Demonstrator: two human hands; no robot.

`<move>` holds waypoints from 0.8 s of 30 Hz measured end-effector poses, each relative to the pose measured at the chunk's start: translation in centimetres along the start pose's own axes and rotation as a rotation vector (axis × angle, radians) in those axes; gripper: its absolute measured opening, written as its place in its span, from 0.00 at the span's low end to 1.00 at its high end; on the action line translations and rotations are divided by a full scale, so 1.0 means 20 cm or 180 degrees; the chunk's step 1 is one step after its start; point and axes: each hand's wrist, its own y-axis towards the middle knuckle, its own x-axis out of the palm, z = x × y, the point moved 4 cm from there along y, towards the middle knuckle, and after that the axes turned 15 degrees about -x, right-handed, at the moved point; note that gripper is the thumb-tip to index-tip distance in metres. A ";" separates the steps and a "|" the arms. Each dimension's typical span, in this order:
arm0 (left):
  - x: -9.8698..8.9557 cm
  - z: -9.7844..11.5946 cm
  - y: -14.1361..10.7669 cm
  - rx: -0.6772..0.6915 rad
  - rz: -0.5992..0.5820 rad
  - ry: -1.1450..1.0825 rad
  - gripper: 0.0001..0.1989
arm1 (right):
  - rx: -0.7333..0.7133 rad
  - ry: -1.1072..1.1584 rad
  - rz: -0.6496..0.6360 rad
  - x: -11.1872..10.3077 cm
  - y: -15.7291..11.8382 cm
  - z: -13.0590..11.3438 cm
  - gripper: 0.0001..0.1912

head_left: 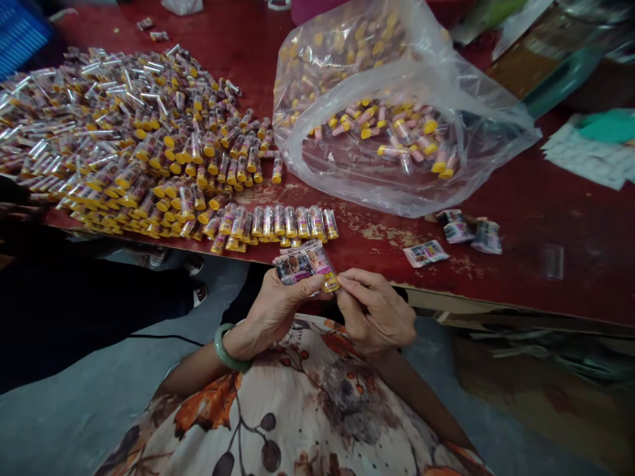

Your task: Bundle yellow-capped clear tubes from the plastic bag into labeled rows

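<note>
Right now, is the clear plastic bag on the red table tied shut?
No, the clear plastic bag lies with its mouth wide open, yellow-ended tubes showing inside.

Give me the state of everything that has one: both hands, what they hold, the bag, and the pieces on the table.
Left hand: gripping, thumb on top
Printed packets: bunched in left hand
Right hand: fingers closed near the packets' yellow end
Plastic bag: open, tubes inside
Tube pile: loosely heaped
Front tube row: side by side
Clear tube: lying apart, no yellow cap visible
</note>
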 end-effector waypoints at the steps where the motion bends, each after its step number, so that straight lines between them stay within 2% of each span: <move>1: 0.00 0.00 0.00 -0.0014 0.0000 -0.0007 0.08 | -0.0025 -0.0026 0.0010 0.00 0.00 0.00 0.14; 9: 0.00 0.01 -0.01 -0.0126 0.0115 0.0009 0.11 | -0.0280 -0.0352 -0.0143 -0.01 -0.03 -0.02 0.14; 13: -0.03 0.02 0.00 -0.0063 0.0268 -0.0020 0.13 | -0.0308 -0.0059 -0.0171 -0.03 -0.03 -0.02 0.14; 15: -0.05 0.02 0.02 0.0037 0.0314 0.0022 0.13 | 0.0053 0.0228 -0.0266 -0.02 -0.01 0.01 0.12; 18: -0.07 0.00 0.04 0.0040 0.0237 0.0351 0.13 | 0.1005 0.0618 -0.0528 0.01 0.01 0.08 0.07; 21: -0.07 -0.01 0.05 0.0064 0.0111 0.0735 0.15 | 0.2007 0.1192 -0.0843 0.08 -0.01 0.13 0.12; 24: -0.08 0.00 0.06 0.0105 0.0111 0.0925 0.15 | 0.2626 0.1636 -0.0862 0.13 -0.02 0.15 0.13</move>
